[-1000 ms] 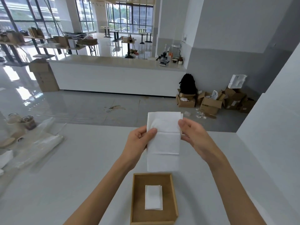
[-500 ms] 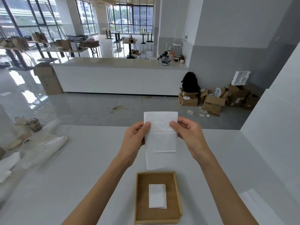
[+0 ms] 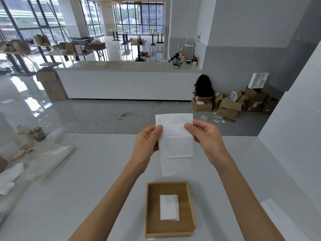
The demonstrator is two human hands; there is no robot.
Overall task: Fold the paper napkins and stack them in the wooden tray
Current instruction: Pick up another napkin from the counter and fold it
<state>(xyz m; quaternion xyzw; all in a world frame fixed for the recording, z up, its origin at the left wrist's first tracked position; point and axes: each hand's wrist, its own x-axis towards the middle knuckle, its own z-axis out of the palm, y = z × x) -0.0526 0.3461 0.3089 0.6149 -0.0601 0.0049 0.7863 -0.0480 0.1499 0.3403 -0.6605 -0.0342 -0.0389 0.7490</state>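
I hold a white paper napkin (image 3: 175, 145) upright in the air above the white table. My left hand (image 3: 147, 141) pinches its left edge near the top and my right hand (image 3: 206, 136) pinches its right edge. The napkin hangs as a tall strip with crosswise creases. Below it, near me, a square wooden tray (image 3: 151, 206) sits on the table, and a small stack of folded white napkins (image 3: 169, 206) lies in its middle.
At the table's left lie clear plastic bags (image 3: 52, 153), loose white napkins (image 3: 8, 178) and two cups (image 3: 31, 133). A white wall panel (image 3: 295, 153) borders the table on the right. Beyond the far edge is open floor.
The upper flap of the napkin has been straightened, so it now hangs flatter. Both hands keep their pinch near its top edges and have shifted slightly.
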